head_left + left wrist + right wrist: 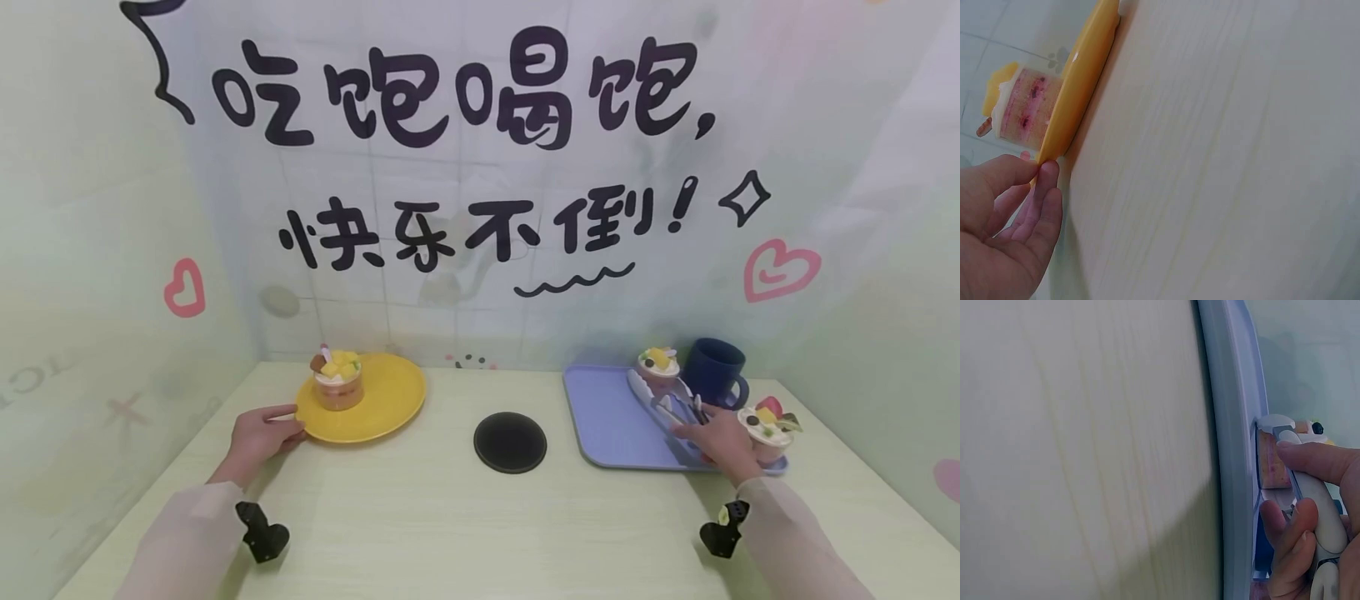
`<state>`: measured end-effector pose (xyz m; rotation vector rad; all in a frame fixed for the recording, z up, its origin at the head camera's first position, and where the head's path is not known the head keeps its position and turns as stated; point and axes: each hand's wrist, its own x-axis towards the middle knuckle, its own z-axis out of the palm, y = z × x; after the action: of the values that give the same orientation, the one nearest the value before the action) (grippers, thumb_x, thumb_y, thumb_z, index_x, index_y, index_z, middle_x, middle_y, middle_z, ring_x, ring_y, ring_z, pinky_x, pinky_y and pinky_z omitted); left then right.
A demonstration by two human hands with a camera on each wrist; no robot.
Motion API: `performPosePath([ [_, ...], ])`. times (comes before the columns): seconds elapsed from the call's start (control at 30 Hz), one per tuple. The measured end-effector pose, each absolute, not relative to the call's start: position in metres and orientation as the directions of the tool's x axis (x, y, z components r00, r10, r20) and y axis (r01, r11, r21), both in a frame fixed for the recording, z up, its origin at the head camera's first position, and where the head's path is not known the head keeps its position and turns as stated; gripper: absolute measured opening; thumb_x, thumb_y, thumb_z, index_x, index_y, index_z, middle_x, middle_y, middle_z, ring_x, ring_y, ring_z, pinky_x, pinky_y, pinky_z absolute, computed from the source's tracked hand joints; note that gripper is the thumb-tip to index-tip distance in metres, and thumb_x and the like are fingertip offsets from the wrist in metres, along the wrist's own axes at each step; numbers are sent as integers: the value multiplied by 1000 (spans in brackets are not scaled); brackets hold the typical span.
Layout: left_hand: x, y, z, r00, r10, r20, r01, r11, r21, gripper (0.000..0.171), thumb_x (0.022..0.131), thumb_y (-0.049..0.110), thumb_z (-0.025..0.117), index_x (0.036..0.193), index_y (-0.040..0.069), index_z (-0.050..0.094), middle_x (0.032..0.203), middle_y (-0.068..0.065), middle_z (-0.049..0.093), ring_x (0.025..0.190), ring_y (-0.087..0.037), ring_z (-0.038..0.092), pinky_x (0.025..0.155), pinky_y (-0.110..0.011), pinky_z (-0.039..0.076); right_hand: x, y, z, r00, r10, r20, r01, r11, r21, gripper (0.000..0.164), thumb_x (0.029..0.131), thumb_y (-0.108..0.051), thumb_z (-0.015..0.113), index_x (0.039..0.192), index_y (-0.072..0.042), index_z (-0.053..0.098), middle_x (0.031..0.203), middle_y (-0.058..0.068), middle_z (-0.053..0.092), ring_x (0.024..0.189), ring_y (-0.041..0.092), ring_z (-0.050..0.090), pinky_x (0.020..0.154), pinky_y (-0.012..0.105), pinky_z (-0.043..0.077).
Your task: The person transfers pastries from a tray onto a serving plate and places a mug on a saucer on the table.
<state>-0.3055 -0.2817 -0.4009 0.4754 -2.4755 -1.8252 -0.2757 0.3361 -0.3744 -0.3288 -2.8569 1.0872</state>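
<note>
At the left, my left hand (pixel 262 437) pinches the near-left rim of a yellow plate (pixel 396 390) between thumb and fingers. On that plate stands a clear dessert cup (pixel 339 388) with pink layers, white cream and yellow fruit cubes. My right hand (pixel 722 442) grips white and grey tongs (pixel 1319 512) over a blue-violet tray (pixel 606 421). The tongs' spread arms reach either side of a second dessert cup (pixel 658 365) at the tray's back. A third dessert cup (pixel 768 435), topped with strawberry, stands at the tray's front right, partly behind my right hand.
A dark blue mug (pixel 714 371) stands at the tray's back right, beside the second cup. Between plate and tray lies a black round disc (pixel 510 442) on the pale wooden table (pixel 450 533). A printed cloth backdrop (pixel 480 183) rises behind the table and at both sides.
</note>
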Motion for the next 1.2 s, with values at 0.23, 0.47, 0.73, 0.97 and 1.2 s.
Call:
performPosePath([
  [0.23,-306,-281,-400,-952,-265,-153,-224,260,939,53,84,4,59,130,-14,39,84,-7,64,66,-9,64,63,-23,55,-276,335,-373,-973,230,-16,184,736,-652,87,75,-32,70,134,16,28,59,3,46,42,14,45,43,27,37],
  [0.47,-305,-280,-398,-953,-260,-153,-223,265,938,52,86,5,58,130,-14,39,85,-7,64,67,-9,64,64,-23,55,-276,332,-372,-976,218,-10,170,726,-666,88,73,-30,72,134,16,29,69,7,53,41,15,44,41,28,39],
  [0.73,-306,-281,-398,-959,-242,-146,-210,266,941,53,86,5,57,131,-14,38,80,-2,63,67,-8,64,64,-23,55,-276,333,-373,-977,215,-10,165,719,-675,88,72,-30,73,133,16,29,73,8,56,42,15,45,41,28,41],
  [0.97,-306,-281,-398,-955,-252,-155,-222,263,939,53,85,4,58,131,-14,38,83,-6,63,67,-9,64,64,-24,55,-272,333,-372,-977,212,-9,163,723,-671,88,73,-30,72,134,17,29,63,4,50,41,14,43,41,27,39],
  [1.2,-306,-282,-400,-958,-243,-150,-214,264,940,54,84,3,58,130,-15,38,85,-7,63,67,-9,64,64,-24,55,-270,332,-370,-975,222,-28,180,707,-684,88,73,-29,73,134,15,29,55,0,39,39,13,40,40,26,38],
])
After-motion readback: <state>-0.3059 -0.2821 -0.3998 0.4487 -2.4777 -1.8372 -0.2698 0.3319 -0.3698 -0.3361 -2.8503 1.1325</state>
